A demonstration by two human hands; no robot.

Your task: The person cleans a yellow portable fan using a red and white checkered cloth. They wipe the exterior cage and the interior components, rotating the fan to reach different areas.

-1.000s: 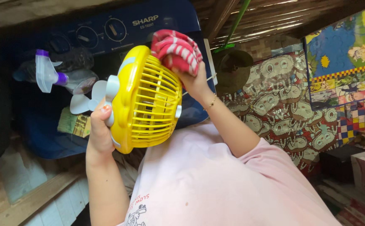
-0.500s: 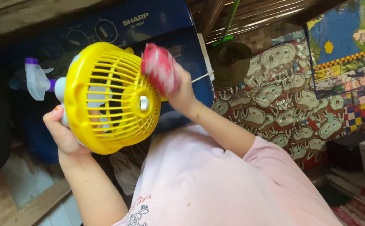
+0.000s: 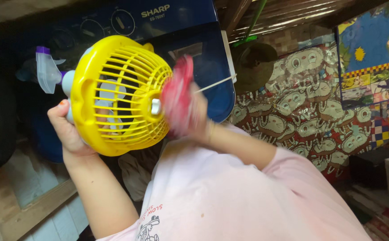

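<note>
Yellow fan (image 3: 118, 96) held up in mid-air, close before the chest, grille turned toward the camera and tilted. Left hand (image 3: 67, 131) clenched round the fan's pale rear housing, grip firm on it, thumb up along the side. Right hand (image 3: 194, 118) blurred by motion, grip closed on a red-and-white cloth (image 3: 179, 100) pressed against the grille's right edge, just beside the small white hub at its centre. Pale blades visible through the yellow bars.

Behind the fan, a dark blue washing machine (image 3: 194, 27) with round dials along its top panel, partly hidden by the grille. To the left, a clear spray bottle (image 3: 47, 71) with a purple collar, its lower part covered by the fan's housing. To the right, a dark round hat-like object (image 3: 254, 64) hanging below a green handle, and a patterned cartoon sheet (image 3: 314, 111) across the wall. Pink shirt (image 3: 230, 196) filling the lower frame, hiding whatever lies beneath. Wooden boards (image 3: 29, 209) lower left.
</note>
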